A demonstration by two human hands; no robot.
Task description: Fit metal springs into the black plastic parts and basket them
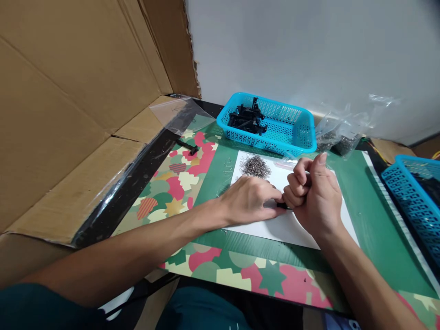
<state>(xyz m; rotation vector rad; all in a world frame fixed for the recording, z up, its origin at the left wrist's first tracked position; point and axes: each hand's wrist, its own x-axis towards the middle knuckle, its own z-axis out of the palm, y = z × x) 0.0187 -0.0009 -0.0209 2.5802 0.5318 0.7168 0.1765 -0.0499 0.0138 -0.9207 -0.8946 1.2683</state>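
My left hand (pixel 252 199) lies over a white sheet (pixel 271 228), its thumb and fingertips pinched on a small black part (pixel 282 206). Right beside it, my right hand (pixel 318 195) is curled closed with the thumb up, its lower fingers close to the same part. What the right fingers hold, if anything, is hidden inside them. A pile of small metal pieces (pixel 256 167) rests on the sheet just beyond my left hand.
A blue basket (pixel 299 151) with black parts (pixel 248 120) stands behind the sheet. Plastic bags (pixel 343 135) of small pieces lie to its right. Another blue basket (pixel 412 197) is at the right edge. A black part (pixel 187 146) lies on the patterned mat at left, near cardboard (pixel 85 183).
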